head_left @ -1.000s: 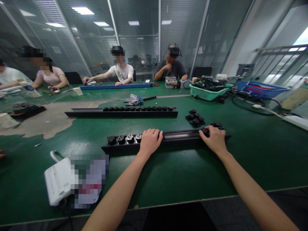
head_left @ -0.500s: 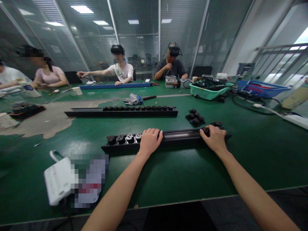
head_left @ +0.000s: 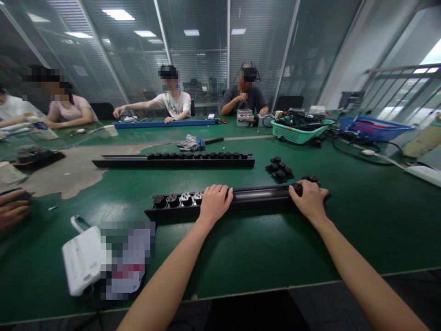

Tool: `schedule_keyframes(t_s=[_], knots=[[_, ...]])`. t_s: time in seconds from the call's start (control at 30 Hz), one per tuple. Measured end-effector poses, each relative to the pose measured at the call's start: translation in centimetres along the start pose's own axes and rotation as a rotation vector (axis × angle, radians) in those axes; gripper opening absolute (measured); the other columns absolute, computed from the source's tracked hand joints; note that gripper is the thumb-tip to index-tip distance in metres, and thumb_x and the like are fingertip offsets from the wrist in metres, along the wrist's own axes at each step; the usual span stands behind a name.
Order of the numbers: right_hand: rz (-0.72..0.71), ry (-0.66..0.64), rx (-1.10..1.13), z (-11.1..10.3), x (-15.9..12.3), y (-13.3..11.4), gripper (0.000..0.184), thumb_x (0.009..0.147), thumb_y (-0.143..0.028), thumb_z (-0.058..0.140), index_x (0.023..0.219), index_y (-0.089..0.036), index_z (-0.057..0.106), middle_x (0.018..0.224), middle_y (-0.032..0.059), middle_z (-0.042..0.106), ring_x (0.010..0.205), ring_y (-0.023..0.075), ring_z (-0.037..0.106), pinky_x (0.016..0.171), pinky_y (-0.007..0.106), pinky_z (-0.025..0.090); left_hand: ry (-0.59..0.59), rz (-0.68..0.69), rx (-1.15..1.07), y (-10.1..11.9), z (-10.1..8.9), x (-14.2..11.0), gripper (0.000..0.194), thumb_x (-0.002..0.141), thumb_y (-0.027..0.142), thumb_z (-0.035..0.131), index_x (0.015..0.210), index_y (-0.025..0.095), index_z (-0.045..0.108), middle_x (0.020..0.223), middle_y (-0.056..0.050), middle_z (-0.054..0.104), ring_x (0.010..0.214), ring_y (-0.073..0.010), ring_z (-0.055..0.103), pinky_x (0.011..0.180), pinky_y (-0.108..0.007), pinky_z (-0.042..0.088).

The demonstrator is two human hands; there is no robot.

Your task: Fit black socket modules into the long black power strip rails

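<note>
While our left hand (head_left: 214,202) curled over the middle of the near black channel (head_left: 262,195), with its fingertips beyond the far edge, our right hand (head_left: 309,198) bent over the right end, thumb and fingers closed about a dark round piece (head_left: 296,188); the left grip was clasped on the channel, though we could not tell whether its hidden fingers also held a piece.

The channel lay lengthwise across the green table (head_left: 241,257), its left end slightly nearer to us; a row of black round units (head_left: 173,199) sat inside it, left of our left hand, and the stretch between our hands showed a smooth, shiny floor.

Loose black units (head_left: 280,171) lay beyond the channel towards the right; the far black channel (head_left: 172,163) lay to their left, units lining its right part; a grey-and-blue glove (head_left: 191,143) rested beyond it.

A green basket (head_left: 298,133) stood at far right, full of dark cables; a white device (head_left: 82,262) lay at near left; a co-worker's hand (head_left: 14,209) showed at the left edge.
</note>
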State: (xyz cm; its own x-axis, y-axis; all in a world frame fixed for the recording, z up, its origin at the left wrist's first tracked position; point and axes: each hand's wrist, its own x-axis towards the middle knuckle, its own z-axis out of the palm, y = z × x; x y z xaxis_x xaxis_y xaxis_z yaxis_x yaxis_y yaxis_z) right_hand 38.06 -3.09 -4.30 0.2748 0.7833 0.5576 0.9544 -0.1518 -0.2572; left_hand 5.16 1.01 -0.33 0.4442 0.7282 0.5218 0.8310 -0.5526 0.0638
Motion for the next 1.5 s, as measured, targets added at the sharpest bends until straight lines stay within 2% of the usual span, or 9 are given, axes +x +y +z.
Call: schedule_keyframes(t_s=[0.8, 1.07, 1.5], knots=[[0.068, -0.024, -0.026, 0.04, 0.17, 0.49, 0.036, 0.088, -0.048, 0.041, 0.098, -0.017, 0.056, 0.102, 0.0163, 0.065, 0.096, 0.0320, 0.052, 0.084, 0.046, 0.028, -0.003, 0.007, -0.004, -0.06, -0.03, -0.05, 0.035, 0.102, 0.036, 0.036, 0.090, 0.019, 0.064, 0.092, -0.008, 0.069, 0.088, -0.0219, 0.059, 0.077, -0.035, 0.038], [0.074, -0.015, -0.030, 0.14, 0.16, 0.72, 0.037, 0.089, -0.050, 0.040, 0.096, -0.018, 0.056, 0.101, 0.0155, 0.065, 0.094, 0.0301, 0.052, 0.082, 0.045, 0.027, -0.003, 0.009, -0.010, -0.14, -0.05, -0.08, 0.033, 0.102, 0.035, 0.037, 0.090, 0.019, 0.063, 0.091, -0.008, 0.069, 0.087, -0.0215, 0.059, 0.076, -0.035, 0.039], [0.141, -0.018, -0.074, -0.60, 0.24, 0.77, 0.036, 0.086, -0.048, 0.040, 0.096, -0.018, 0.056, 0.098, 0.0153, 0.065, 0.094, 0.0310, 0.052, 0.080, 0.045, 0.029, -0.008, 0.006, -0.001, -0.11, 0.04, -0.08, 0.034, 0.102, 0.035, 0.036, 0.089, 0.019, 0.064, 0.091, -0.008, 0.069, 0.087, -0.0218, 0.059, 0.076, -0.035, 0.039]])
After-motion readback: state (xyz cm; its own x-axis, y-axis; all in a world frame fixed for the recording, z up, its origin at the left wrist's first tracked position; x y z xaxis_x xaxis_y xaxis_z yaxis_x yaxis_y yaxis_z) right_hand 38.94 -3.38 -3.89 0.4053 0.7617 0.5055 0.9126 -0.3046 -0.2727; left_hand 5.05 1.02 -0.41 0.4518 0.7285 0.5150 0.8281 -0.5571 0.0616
